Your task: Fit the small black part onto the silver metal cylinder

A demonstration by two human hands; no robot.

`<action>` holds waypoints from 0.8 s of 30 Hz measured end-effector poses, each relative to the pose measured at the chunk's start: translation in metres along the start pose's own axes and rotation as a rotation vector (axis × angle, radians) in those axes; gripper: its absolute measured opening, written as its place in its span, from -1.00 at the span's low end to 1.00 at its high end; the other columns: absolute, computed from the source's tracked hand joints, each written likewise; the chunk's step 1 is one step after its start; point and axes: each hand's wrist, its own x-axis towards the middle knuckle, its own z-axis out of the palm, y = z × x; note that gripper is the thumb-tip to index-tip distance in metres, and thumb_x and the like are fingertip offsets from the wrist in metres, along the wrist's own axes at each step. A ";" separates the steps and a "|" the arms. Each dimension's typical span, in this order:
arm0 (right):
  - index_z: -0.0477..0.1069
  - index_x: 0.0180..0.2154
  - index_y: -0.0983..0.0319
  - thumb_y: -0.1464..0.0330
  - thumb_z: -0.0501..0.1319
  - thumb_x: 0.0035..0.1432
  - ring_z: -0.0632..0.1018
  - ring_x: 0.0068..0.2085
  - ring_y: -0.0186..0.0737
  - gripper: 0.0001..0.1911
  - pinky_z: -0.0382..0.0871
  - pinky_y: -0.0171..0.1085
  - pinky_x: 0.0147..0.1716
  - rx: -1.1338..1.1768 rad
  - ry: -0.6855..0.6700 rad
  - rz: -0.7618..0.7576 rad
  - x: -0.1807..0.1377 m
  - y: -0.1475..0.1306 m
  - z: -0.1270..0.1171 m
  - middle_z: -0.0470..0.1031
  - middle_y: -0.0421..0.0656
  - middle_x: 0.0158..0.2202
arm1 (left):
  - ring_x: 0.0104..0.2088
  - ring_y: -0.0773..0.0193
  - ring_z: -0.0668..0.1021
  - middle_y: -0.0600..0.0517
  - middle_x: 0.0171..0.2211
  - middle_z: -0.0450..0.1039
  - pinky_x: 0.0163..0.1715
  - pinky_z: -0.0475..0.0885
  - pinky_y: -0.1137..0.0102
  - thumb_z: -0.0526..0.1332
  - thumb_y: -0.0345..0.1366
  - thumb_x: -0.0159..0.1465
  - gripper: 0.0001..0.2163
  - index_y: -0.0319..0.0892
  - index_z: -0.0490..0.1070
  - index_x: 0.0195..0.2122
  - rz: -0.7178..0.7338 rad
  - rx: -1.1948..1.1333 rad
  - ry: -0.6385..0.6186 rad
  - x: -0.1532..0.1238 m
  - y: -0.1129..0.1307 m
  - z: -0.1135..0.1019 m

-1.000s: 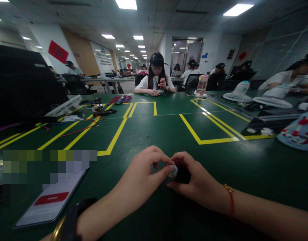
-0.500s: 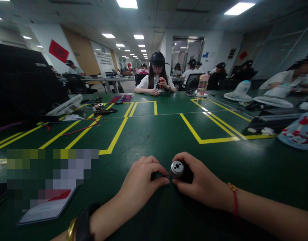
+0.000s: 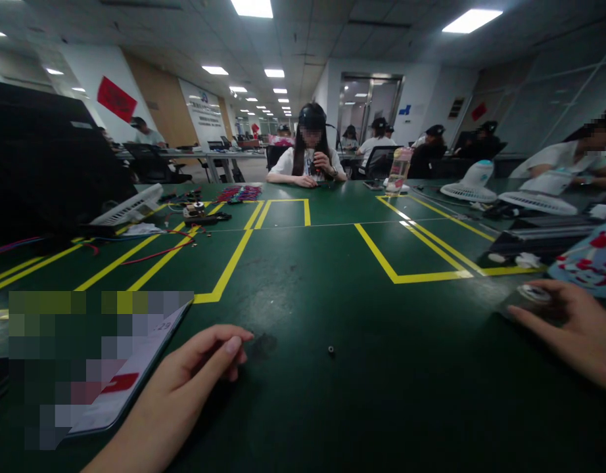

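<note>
Over at the right of the table, my right hand (image 3: 572, 322) is wrapped round a short metal cylinder (image 3: 532, 299), which stands upright with its bright end up; the hand and cylinder are a little blurred. Near the middle lies a tiny dark ring-shaped part (image 3: 331, 350) with a pale centre, touched by neither hand. To its left, my left hand (image 3: 204, 361) hovers just above the table beside a tablet-like device (image 3: 135, 394). The left thumb rests against the curled index finger, and nothing shows between them.
A green table (image 3: 293, 295) with yellow tape lines spreads ahead. Wires and small parts (image 3: 194, 211) lie at the back left, near a black monitor (image 3: 41, 164). At the right are white fans (image 3: 468, 184) and a blue patterned bag (image 3: 589, 263). Another person (image 3: 310, 151) sits opposite.
My right hand has carried the metal cylinder far to the right. My left hand has drawn back to the left, leaving the tiny ring-shaped part on the table.
</note>
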 end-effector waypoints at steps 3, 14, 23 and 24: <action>0.25 -0.01 0.16 -0.14 0.15 0.01 0.49 -0.44 -0.12 -0.34 0.37 -0.14 -0.53 -0.139 0.067 0.026 0.006 0.046 -0.009 0.44 0.00 -0.28 | -0.38 0.21 0.53 0.11 -0.41 0.50 -0.35 0.43 0.40 0.11 -0.08 0.32 -0.78 -0.02 0.47 -0.16 0.008 -0.035 -0.012 0.002 -0.002 0.003; 0.30 0.10 0.05 0.13 0.18 0.16 0.31 0.08 -0.12 -0.53 0.25 -0.05 0.04 0.185 -0.373 -0.740 -0.061 -0.219 0.035 0.26 -0.11 0.10 | -0.32 0.17 0.55 0.09 -0.36 0.53 -0.30 0.45 0.36 0.13 -0.08 0.30 -0.77 -0.02 0.47 -0.13 -0.017 0.001 -0.058 0.000 0.004 0.009; 0.43 -0.17 0.20 0.24 0.06 0.27 0.41 -0.15 -0.28 -0.76 0.31 -0.23 -0.15 0.299 -0.155 -0.623 -0.027 -0.208 0.015 0.41 -0.10 -0.16 | -0.35 0.19 0.55 0.10 -0.38 0.49 -0.31 0.46 0.36 0.12 -0.10 0.31 -0.77 -0.01 0.40 -0.07 0.012 -0.033 -0.019 -0.001 0.003 0.010; 0.42 -0.16 0.21 0.23 0.06 0.27 0.42 -0.14 -0.28 -0.75 0.30 -0.23 -0.13 0.210 -0.053 -0.583 -0.017 -0.185 0.003 0.43 -0.09 -0.16 | -0.36 0.20 0.54 0.11 -0.37 0.49 -0.31 0.46 0.36 0.12 -0.10 0.31 -0.75 -0.01 0.36 -0.02 0.020 -0.052 -0.005 -0.001 0.002 0.011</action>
